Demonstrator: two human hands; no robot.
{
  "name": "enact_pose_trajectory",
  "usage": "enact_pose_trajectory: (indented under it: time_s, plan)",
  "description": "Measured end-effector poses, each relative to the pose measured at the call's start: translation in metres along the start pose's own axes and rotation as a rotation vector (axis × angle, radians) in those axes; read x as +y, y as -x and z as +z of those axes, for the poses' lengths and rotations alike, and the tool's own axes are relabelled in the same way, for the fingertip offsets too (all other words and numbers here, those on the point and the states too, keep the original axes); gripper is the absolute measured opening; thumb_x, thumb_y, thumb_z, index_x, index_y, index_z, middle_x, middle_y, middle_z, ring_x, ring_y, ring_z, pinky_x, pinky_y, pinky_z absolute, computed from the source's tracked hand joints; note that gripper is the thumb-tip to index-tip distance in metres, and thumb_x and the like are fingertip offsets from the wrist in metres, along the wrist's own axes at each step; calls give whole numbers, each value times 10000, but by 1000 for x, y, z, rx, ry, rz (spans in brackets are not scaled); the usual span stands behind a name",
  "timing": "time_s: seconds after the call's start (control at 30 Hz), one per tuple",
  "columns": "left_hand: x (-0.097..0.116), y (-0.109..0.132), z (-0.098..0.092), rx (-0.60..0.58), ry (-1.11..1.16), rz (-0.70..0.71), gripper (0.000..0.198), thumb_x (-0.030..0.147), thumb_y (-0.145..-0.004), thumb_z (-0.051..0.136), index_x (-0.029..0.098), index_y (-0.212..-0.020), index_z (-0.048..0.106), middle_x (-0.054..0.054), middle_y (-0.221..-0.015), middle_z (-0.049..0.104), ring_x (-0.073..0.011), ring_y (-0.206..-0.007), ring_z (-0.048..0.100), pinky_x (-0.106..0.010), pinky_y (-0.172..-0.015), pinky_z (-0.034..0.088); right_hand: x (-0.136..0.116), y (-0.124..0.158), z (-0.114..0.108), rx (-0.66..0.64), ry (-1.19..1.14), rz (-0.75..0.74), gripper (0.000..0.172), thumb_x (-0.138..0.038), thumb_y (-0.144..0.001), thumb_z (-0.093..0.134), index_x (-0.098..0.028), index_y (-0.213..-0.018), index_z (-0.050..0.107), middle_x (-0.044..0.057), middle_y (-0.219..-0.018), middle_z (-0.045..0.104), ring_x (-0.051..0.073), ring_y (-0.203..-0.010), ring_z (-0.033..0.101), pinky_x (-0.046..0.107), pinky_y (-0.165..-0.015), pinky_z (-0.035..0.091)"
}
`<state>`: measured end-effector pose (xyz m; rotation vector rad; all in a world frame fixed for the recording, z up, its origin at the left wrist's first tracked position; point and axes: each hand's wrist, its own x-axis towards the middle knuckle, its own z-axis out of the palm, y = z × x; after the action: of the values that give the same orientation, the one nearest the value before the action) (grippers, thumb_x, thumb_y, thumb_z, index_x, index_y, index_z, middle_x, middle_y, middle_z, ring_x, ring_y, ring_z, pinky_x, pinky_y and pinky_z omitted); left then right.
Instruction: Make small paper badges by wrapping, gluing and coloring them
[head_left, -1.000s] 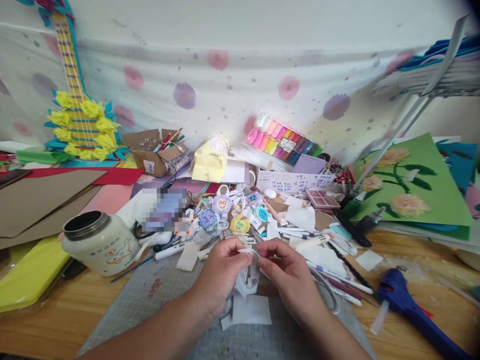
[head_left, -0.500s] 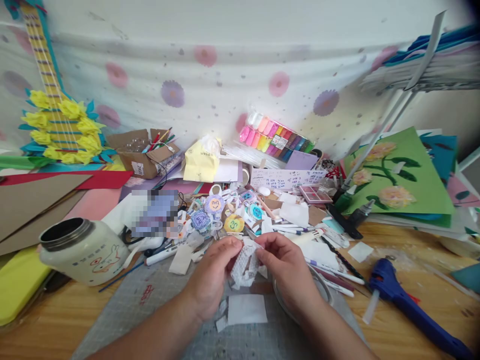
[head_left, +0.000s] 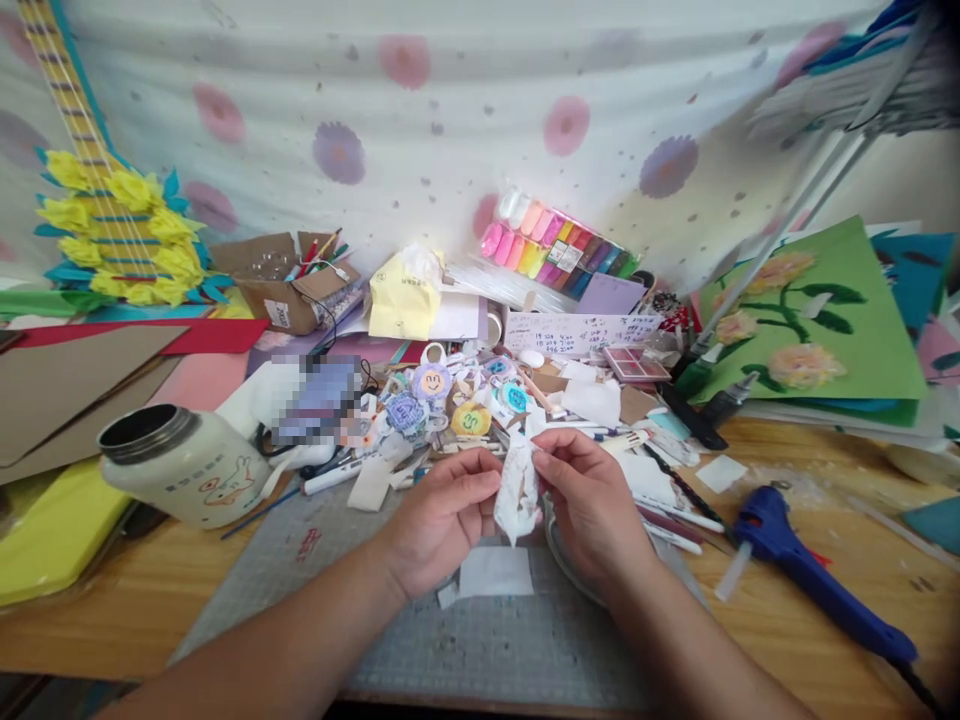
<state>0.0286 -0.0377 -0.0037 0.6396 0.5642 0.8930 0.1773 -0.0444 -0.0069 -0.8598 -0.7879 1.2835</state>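
- Both hands are busy at the middle of the desk, up above the grey cutting mat [head_left: 420, 650], and a white textured piece [head_left: 516, 490] sits right between them.
- The left hand [head_left: 450, 515] has its thumb and fingers pinched on the piece's left edge, the lower fingers curled in.
- Over to the right hand [head_left: 589, 490]: thumb and forefinger grip the piece near its upper right side, the other fingers bent behind.
- The piece itself hangs more or less upright, crinkled, narrowing to a point at the bottom, clear of the mat.
- Just below, a white paper rectangle [head_left: 495, 572] lies flat on that mat.
- Right beyond the hands comes a crowded heap: a yellow disc [head_left: 471, 419], a turquoise disc [head_left: 516, 397] and a purple disc with a smiling face [head_left: 432, 382].
- Out on the left, a pale jar [head_left: 191, 470] stands open-mouthed, a drawing on its side.
- On the right, a blue glue gun [head_left: 817, 580] lies on the wooden tabletop [head_left: 105, 640], with a green sheet with flowers [head_left: 892, 340] behind it.
- At the back, the bright clay set [head_left: 559, 245] leans near the patterned curtain [head_left: 450, 150].
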Motion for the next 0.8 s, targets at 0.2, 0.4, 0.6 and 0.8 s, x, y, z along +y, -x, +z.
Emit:
enact_pose_trajectory:
  time_s: [0.2, 0.4, 0.6, 0.8]
  plan:
    - [-1, -1, -1, -61, 20, 6, 181, 190, -686, 759, 153, -800, 624, -56, -798, 717, -183, -744, 654, -370, -756, 517, 4, -1, 3, -12, 58, -41, 143, -254, -652, 760, -181, -737, 671, -54, -585, 557, 76, -503, 470, 184, -464, 398]
    - [2, 3, -2, -87, 40, 93, 237, 135, -755, 674, 189, -978, 612, -98, -965, 755, -223, -929, 682, -374, -822, 510, 2, -3, -12, 37, 206, -169, 190, -287, -764, 682, -203, -935, 676, -16, -812, 626, 109, -667, 541, 227, -613, 437]
    - [13, 1, -4, 48, -28, 193, 265, 124, -805, 593, 163, -1066, 621, -112, -1040, 738, -197, -930, 671, -303, -775, 530, -11, 11, -22, 45, 368, -278, 154, -267, -881, 533, -218, -970, 649, -82, -511, 462, 105, -520, 472, 228, -600, 437]
    - [21, 0, -10, 99, 5, 271, 276, 87, -776, 627, 221, -1012, 681, -45, -1044, 745, -157, -929, 666, -265, -784, 557, -22, 43, -34, -270, 1111, -452, 228, -104, -871, 462, -201, -999, 624, 33, -830, 624, 157, -768, 589, 272, -717, 468]
